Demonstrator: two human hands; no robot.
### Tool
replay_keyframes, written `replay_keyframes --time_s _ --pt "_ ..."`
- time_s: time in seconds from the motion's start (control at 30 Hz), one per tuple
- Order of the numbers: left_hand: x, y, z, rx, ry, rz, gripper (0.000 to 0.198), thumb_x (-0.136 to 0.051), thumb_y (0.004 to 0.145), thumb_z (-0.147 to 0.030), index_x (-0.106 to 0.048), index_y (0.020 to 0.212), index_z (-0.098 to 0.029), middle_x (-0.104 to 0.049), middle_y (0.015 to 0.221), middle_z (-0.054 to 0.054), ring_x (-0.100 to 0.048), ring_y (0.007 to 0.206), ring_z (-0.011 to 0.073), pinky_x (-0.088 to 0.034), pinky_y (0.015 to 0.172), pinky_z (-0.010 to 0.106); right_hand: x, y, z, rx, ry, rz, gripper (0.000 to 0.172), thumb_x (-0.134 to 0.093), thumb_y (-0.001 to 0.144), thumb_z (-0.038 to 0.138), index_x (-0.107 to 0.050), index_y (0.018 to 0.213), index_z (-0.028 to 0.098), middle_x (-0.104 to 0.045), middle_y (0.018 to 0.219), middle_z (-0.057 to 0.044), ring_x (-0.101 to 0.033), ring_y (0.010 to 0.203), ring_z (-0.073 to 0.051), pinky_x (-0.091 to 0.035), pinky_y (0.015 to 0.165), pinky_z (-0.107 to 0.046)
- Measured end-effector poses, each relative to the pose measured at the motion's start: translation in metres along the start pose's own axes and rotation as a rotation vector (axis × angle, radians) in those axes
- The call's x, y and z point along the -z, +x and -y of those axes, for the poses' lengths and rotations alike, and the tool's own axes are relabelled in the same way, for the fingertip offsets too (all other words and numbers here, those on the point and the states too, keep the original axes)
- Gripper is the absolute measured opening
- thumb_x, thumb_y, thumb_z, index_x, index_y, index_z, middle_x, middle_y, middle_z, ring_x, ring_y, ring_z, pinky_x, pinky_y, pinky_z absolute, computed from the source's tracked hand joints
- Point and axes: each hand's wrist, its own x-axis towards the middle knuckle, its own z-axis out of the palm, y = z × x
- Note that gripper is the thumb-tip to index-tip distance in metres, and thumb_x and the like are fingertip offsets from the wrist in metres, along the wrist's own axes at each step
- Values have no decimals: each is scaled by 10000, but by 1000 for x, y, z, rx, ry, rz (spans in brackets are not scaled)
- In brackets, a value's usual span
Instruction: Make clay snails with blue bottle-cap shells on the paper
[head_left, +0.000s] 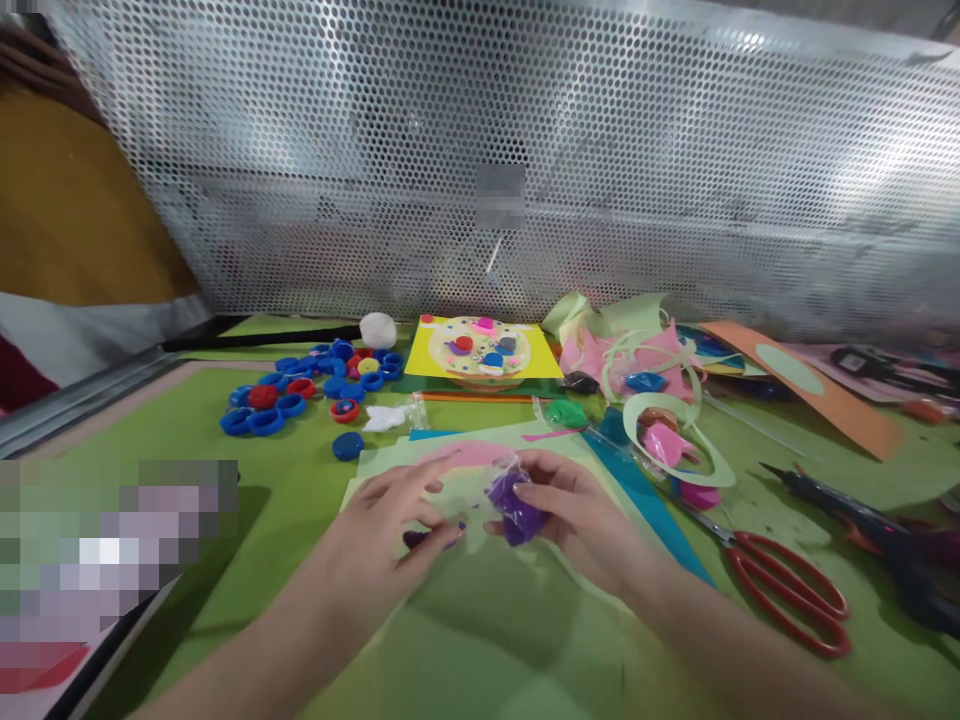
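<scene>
My right hand [574, 510] is closed round a lump of purple clay [514, 507] inside a clear plastic bag [487, 470]. My left hand [390, 530] pinches a small purple piece [420, 540] at the bag's other side, fingers curled. Both hands hover over pale green paper sheets [480, 600] at the middle of the green table [225, 480]. Just beyond the hands lie a pink paper strip [469, 452] and a blue sheet [645, 500].
Blue and red bottle caps [300, 385] are scattered at the back left beside a white clay ball [377, 329]. A yellow card with a decorated plate [484, 350] lies at the back centre. Paper scraps [637, 370], red-handled scissors [780, 590] and a glue gun [862, 520] lie right. A perforated metal screen [525, 150] stands behind.
</scene>
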Motion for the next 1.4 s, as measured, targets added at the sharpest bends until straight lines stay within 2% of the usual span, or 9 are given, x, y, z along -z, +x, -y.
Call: replay_keyframes --time_s 0.13,0.27,0.37,0.57,0.73,0.93,1.07,1.23,1.4 --pt "7 -2 -9 -19 -10 -48 462 -597 791 -350 -505 1244 -343 -655 806 -31 -645 851 206 -508 772 316 -1 -1 -2 9 22 16 282 -799 649 299 -650 847 164 -662 782 -10 -646 637 -128 -556 645 -304" --pt "8 -10 -19 -8 -62 -103 353 -629 771 -348 -559 1113 -297 -676 1060 6 -588 1075 236 -480 870 321 -4 -2 -5 24 45 57 283 -810 652 286 -655 863 177 -660 811 2 -667 663 -129 -567 680 -305" --pt "5 -13 -22 -7 -112 -112 207 -603 794 -323 -585 998 -294 -682 1115 -8 -547 1150 227 -436 944 327 -5 -3 -8 53 44 113 267 -803 668 287 -662 873 189 -656 838 2 -671 711 -133 -570 697 -308" --pt "0 -10 -18 -18 -213 -111 500 -568 830 -329 -417 1305 -315 -731 988 -30 -643 978 188 -499 831 296 -6 -3 -10 91 -77 163 289 -770 706 331 -683 958 219 -679 873 -8 -663 704 -112 -537 664 -255" --pt "0 -14 -18 -138 -95 -134 615 -554 856 -302 -267 1394 -385 -734 947 -52 -609 1012 200 -468 880 341 -8 -3 -11 65 -120 160 315 -764 699 367 -694 962 208 -685 862 -12 -638 711 -104 -531 676 -252" --pt "-1 -15 -15 -1 -145 -147 683 -585 821 -392 -260 1420 -350 -737 994 -19 -613 1003 235 -494 841 372 -5 -4 -16 37 -82 135 346 -787 670 375 -689 945 190 -692 880 -32 -633 786 -123 -510 721 -262" --pt "-2 -15 -19 51 -223 -133 631 -578 812 -395 -345 1393 -316 -716 1100 22 -593 1059 247 -485 890 399 -7 -6 -16 17 -97 160 362 -769 679 428 -697 940 188 -680 857 -29 -623 752 -114 -492 724 -258" --pt "1 -16 -22 87 -233 -134 610 -599 793 -411 -376 1356 -339 -758 935 -7 -598 1027 237 -494 883 415 -11 -7 -16 -31 -85 151 398 -752 682 480 -686 947 191 -653 858 -26 -606 701 -106 -499 663 -254" --pt "-2 -17 -17 27 -101 -151 299 -573 773 -549 -650 972 -338 -745 1011 25 -590 1018 279 -436 909 518 -11 -6 -17 -19 -107 107 394 -758 671 486 -696 925 192 -657 851 -25 -596 721 -94 -469 612 -195"
